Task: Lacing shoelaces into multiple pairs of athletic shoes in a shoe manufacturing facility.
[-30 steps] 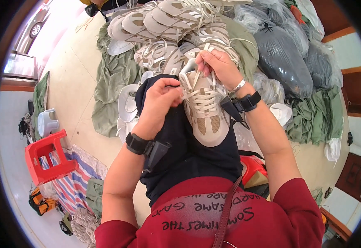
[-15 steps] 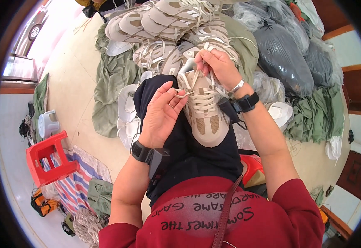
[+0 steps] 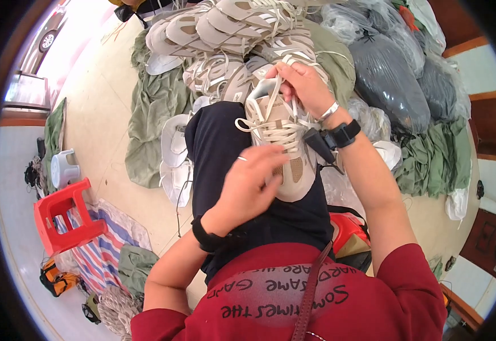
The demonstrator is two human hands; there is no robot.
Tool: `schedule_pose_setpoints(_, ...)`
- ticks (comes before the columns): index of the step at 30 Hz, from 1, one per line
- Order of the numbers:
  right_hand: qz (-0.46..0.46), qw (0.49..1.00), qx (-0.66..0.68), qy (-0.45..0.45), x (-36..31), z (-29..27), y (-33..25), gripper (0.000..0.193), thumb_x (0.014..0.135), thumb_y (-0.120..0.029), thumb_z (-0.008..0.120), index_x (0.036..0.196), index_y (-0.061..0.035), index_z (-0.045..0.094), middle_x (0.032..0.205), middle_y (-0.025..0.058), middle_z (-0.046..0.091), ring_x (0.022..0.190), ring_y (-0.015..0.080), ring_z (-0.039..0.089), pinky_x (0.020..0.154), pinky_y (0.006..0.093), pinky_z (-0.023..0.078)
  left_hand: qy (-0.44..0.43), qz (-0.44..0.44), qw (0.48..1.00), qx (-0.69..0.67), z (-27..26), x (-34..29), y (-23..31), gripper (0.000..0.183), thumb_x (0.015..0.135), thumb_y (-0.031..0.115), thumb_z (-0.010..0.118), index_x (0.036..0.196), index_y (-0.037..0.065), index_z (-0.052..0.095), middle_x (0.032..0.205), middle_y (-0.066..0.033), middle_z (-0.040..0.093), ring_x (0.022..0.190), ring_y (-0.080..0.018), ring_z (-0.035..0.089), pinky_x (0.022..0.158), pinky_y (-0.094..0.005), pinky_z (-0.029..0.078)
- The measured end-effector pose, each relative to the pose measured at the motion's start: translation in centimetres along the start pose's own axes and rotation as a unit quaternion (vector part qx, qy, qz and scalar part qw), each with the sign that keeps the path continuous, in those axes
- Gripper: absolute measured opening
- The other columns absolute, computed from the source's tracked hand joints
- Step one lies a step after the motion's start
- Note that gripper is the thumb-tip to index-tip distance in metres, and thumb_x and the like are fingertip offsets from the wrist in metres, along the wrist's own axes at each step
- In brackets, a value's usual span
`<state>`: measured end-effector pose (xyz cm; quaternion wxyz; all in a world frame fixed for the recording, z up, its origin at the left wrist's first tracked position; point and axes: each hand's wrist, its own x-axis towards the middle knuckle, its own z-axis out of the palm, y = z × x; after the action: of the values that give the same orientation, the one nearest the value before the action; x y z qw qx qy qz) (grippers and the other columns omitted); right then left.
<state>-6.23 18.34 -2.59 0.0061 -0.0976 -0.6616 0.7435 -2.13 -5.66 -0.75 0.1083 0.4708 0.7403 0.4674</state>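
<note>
A beige and white sneaker [image 3: 276, 128] rests on my dark-trousered lap, toe toward me. Its pale lace [image 3: 279, 94] rises from the upper eyelets to my right hand [image 3: 304, 88], whose fingers are pinched around it beside the shoe's collar. Over the toe end, my left hand [image 3: 253, 182] hovers with fingers bent and smeared by motion; no lace shows in it. One lace loop [image 3: 242, 124] lies loose at the shoe's left side, across the crossed laces. Whether the left fingertips touch the shoe cannot be made out.
Beyond my knees is a pile of similar sneakers [image 3: 225, 34] on green cloth. Dark plastic bags [image 3: 390, 79] lie at the far right. White shoe parts [image 3: 174, 148] sit left of my leg. A red stool [image 3: 69, 216] and striped sheet [image 3: 120, 227] are at left.
My left hand has let go of the lace and moved right and toward me, over the toe. Its lace end now hangs as a loop. My right hand stays nearly in place.
</note>
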Motion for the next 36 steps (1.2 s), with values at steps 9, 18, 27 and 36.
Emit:
schedule_pose_setpoints(9,0.006,0.995,0.051,0.081,3.8,-3.3,-1.3,0.029,0.099,-0.025,0.049,0.104,-0.0020,0.066,0.091,0.0086,0.072,0.057,0.0049,0.046,0.048,0.0209,0.038,-0.101,0.056,0.991,0.072,0.5,-0.4,-0.6,0.037,0.076,0.005,0.067,0.113,0.003,0.064,0.127,-0.0137,0.060,0.121,-0.0343,0.054,0.101,-0.0420,0.046)
schedule_pose_setpoints(18,-0.006,0.998,0.057,0.037,4.2,-6.2,-3.8,0.038,0.105,-0.031,0.042,0.123,-0.0013,0.056,0.111,0.0147,0.066,0.092,0.0168,0.066,0.084,0.0300,0.057,-0.090,0.049,0.993,0.061,0.3,-0.3,-0.4,0.034,0.076,0.004,0.068,0.109,0.004,0.066,0.124,-0.0141,0.062,0.120,-0.0344,0.056,0.100,-0.0418,0.047)
schedule_pose_setpoints(27,-0.071,0.997,0.031,0.010,2.2,-5.2,-3.4,0.035,0.105,-0.027,0.042,0.121,0.0016,0.056,0.113,0.0169,0.064,0.108,0.0239,0.063,0.100,0.0351,0.051,0.033,-0.070,0.997,0.012,-0.9,3.0,-2.0,0.019,0.082,0.001,0.066,0.101,0.001,0.065,0.085,-0.0109,0.062,0.079,-0.0230,0.063,0.072,-0.0319,0.051)
schedule_pose_setpoints(36,-0.069,0.996,0.064,-0.009,1.4,-5.9,-3.6,0.036,0.106,-0.028,0.041,0.119,0.0018,0.057,0.112,0.0163,0.065,0.107,0.0228,0.064,0.099,0.0352,0.051,0.068,-0.121,0.984,0.109,-2.1,4.0,-3.9,0.020,0.079,-0.001,0.065,0.098,0.003,0.060,0.087,-0.0089,0.060,0.074,-0.0201,0.060,0.069,-0.0306,0.050)
